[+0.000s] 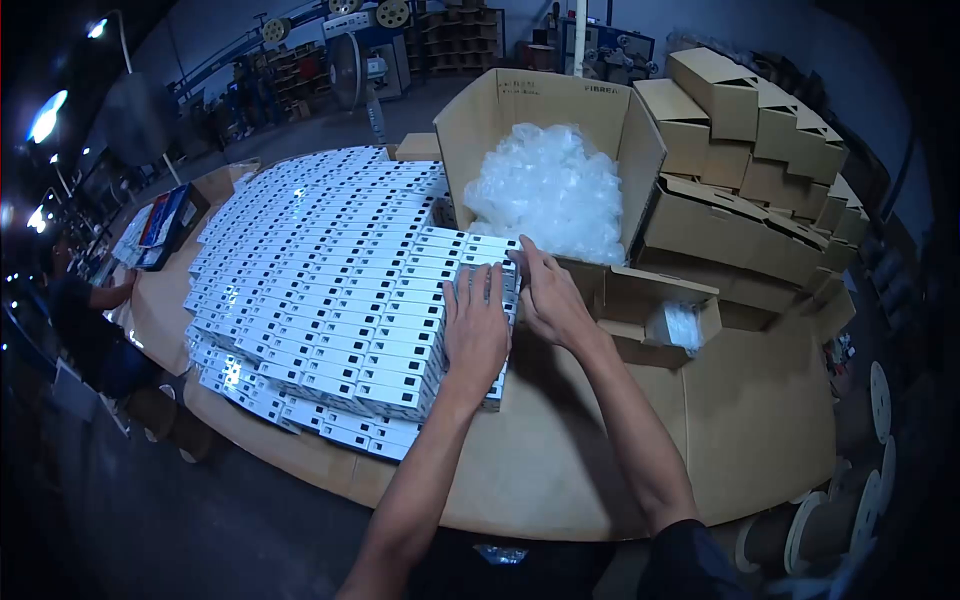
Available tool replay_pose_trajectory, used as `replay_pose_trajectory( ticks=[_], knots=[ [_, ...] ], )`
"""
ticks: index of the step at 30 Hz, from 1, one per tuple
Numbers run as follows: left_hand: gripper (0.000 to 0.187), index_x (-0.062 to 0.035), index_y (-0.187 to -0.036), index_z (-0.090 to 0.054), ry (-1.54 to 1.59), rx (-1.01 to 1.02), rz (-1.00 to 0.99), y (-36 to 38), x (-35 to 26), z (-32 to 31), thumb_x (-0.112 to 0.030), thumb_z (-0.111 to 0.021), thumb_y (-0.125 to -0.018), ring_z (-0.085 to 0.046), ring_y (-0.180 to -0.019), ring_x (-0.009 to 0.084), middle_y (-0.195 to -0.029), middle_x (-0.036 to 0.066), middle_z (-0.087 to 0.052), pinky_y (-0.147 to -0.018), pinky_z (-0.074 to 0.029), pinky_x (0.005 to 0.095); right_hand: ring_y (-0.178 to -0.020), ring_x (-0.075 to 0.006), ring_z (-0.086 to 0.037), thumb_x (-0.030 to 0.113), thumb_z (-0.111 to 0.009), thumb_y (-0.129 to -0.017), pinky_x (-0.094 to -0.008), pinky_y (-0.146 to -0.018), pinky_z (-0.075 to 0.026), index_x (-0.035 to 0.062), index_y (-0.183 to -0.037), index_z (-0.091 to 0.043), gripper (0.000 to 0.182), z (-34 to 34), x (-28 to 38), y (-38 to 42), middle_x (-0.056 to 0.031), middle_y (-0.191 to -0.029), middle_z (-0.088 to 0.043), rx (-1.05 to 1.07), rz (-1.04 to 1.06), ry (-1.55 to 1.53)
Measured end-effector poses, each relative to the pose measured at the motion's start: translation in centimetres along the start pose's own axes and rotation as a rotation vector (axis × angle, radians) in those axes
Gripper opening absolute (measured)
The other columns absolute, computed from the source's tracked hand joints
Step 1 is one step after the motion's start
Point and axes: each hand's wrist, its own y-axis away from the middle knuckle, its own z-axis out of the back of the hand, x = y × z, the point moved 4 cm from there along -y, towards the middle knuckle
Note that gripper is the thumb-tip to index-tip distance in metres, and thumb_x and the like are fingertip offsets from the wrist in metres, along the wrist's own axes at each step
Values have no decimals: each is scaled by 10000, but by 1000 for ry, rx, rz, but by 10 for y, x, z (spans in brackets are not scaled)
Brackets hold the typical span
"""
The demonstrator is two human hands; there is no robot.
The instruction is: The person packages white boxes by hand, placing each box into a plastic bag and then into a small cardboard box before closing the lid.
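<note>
Head view: left fingers (480,284) spread on boxes (392,378), right fingers (537,262) at their edge, grip unclear; likely light, stiff, slick, best held by ends.

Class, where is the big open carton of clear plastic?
In the head view, the big open carton sits above and right of centre, between the white boxes and the stacked brown cartons.

Our one head-worn view, facing forward and down
We look from above the near edge of the table (560,500), close over our forearms, across to the floor and machines (365,60) farther off.
</note>
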Motion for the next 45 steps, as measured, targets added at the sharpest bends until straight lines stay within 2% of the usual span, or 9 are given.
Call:
replay_pose_trajectory(
  ticks=[8, 12, 13, 17, 22, 30, 36, 40, 45],
  knots=[
    [614, 2, -1476, -478, -36, -76, 30, -9, -2, -1, -76, -625, -885, -498, -1303, 344, -1336, 149, -575, -1191, -299, 551, -1398, -434, -443, -29, -476, -826, -466, -1199, -330, -100, -1550, -224, 770, 1, -5, -2, -281, -1454, -545, 35, -31, -71],
    [333, -30, -1200, -684, -60, -124, 49, -19, 3, -3, -73, -622, -876, -529, -1209, 298, -1221, 121, -591, -1126, -367, 501, -1371, -431, -458, -16, -494, -825, -475, -1193, -338, -11, -1574, -278, 780, 14, 12, 12, -291, -1389, -547, -88, -82, -192],
    [245, -45, -1063, -717, -63, -160, 23, -18, 2, 1, -73, -683, -822, -528, -1200, 301, -1204, 114, -588, -1078, -397, 468, -1162, -360, -622, 33, -518, -895, -441, -1026, -503, 77, -1589, -300, 729, 17, 14, 18, -249, -1246, -624, -175, -50, -143],
    [346, -24, -1092, -696, 107, -157, 9, -4, -27, 40, 29, -763, -756, -527, -1204, 371, -1220, 151, -571, -1016, -444, 501, -751, -122, -656, 298, -503, -1102, -274, -604, -537, 184, -1594, -315, 539, 21, 9, 50, -91, -971, -683, 190, -595, -754],
    [387, -30, -1110, -670, 360, -177, -142, 1, -64, 54, 48, -785, -749, -543, -1230, 406, -1278, 185, -550, -1019, -478, 496, -864, -167, -685, 289, -391, -1133, -361, -734, -657, 92, -1497, -422, 415, 43, 35, 51, -112, -1106, -649, -34, -709, -1596],
    [246, -15, -1067, -737, 542, -171, 5, -100, -15, 51, -54, -774, -827, -723, -911, 292, -989, 162, -744, -844, -557, 379, -1019, -120, -645, -9, -443, -1042, -295, -779, -626, 17, -1097, -713, 276, 79, -24, 30, -72, -1115, -652, -104, -416, -842],
    [186, -18, -1024, -754, 300, -271, -266, -241, 7, -7, -60, -743, -843, -689, -1017, 388, -1034, 212, -725, -922, -540, 468, -1177, -439, -606, 47, -585, -871, -466, -1084, -456, 73, -1151, -765, 334, 124, -61, -47, -262, -1228, -620, -367, -230, -141],
    [182, -23, -961, -766, 241, -161, -205, -279, 26, -56, -130, -805, -819, -618, -1176, 405, -1033, 211, -711, -1025, -476, 454, -1281, -419, -568, 74, -614, -865, -459, -1130, -431, 95, -1227, -755, 389, 121, -94, -80, -265, -1355, -580, -300, -304, -135],
    [221, 5, -974, -745, 310, 32, -189, -299, 37, -62, -175, -796, -856, -703, -981, 370, -981, 210, -734, -885, -540, 438, -1287, -420, -560, 269, -775, -823, -452, -1131, -425, 51, -1234, -744, 466, 118, -115, -107, -272, -1336, -597, -311, -241, -31]
  ],
)
